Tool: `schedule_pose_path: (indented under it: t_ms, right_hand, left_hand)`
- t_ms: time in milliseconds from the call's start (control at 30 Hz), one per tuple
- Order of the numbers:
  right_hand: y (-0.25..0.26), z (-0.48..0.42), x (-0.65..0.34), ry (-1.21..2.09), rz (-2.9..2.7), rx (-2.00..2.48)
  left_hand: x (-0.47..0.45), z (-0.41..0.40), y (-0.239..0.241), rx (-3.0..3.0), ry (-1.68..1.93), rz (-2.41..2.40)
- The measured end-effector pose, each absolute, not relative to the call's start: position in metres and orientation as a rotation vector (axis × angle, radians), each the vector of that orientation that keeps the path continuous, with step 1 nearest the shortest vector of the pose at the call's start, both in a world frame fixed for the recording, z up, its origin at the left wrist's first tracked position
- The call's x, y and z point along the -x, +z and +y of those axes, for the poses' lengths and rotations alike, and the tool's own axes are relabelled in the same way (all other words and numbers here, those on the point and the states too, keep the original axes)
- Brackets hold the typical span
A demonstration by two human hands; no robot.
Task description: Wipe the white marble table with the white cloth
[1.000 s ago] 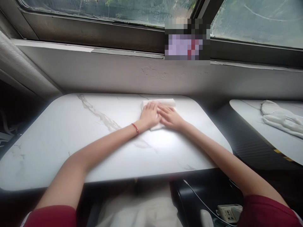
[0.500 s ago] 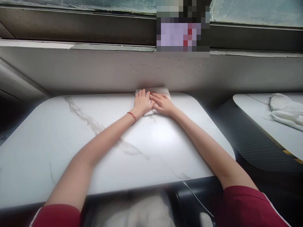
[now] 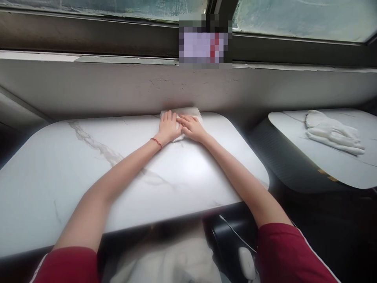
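Observation:
A white cloth lies at the far edge of the white marble table, bunched against the grey wall. My left hand, with a red string round its wrist, lies flat on the cloth with fingers stretched out. My right hand rests flat beside it, fingers extended onto the same cloth and touching the left hand. Most of the cloth is hidden under both palms.
A grey wall and window ledge rise right behind the table. A second marble table stands at the right with white gloves on it. Below the near edge run a white cable and dark seat parts.
Both hands have pushed the cloth away from me, from the table's middle back to its far edge against the wall. The view has shifted slightly.

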State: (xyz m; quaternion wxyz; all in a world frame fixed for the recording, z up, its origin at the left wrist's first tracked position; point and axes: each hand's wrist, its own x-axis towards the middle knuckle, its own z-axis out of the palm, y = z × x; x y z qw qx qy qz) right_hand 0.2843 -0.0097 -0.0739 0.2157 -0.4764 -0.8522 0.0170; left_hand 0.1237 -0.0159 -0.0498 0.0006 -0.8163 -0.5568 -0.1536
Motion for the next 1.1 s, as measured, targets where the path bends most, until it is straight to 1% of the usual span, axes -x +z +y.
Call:
schedule_pose_path:
  t_ms: [133,267,500,633,800,1100]
  right_hand:
    - [-0.075,-0.044,-0.295,0.019,-2.360,1.347]
    - [-0.079,-0.104,-0.320,-0.043,-2.389,1.361]
    - [-0.075,-0.246,-0.362,-0.099,-2.408,1.379]
    - [-0.068,-0.287,-0.376,-0.114,-2.418,1.489]
    - [-0.069,-0.262,-0.397,-0.077,-2.368,1.547]
    - [-0.084,-0.138,-0.443,-0.078,-2.419,1.366]
  left_hand:
    - [-0.134,-0.042,-0.048,2.631,-0.449,-1.696]
    - [-0.152,-0.088,-0.050,2.718,-0.351,-1.566]
    - [-0.182,-0.194,-0.062,2.863,-0.306,-1.119]
    - [-0.192,-0.217,-0.065,2.942,-0.365,-0.885]
    - [-0.210,-0.190,-0.063,2.982,-0.371,-0.894]
    - [-0.240,-0.105,-0.061,2.916,-0.400,-1.166]
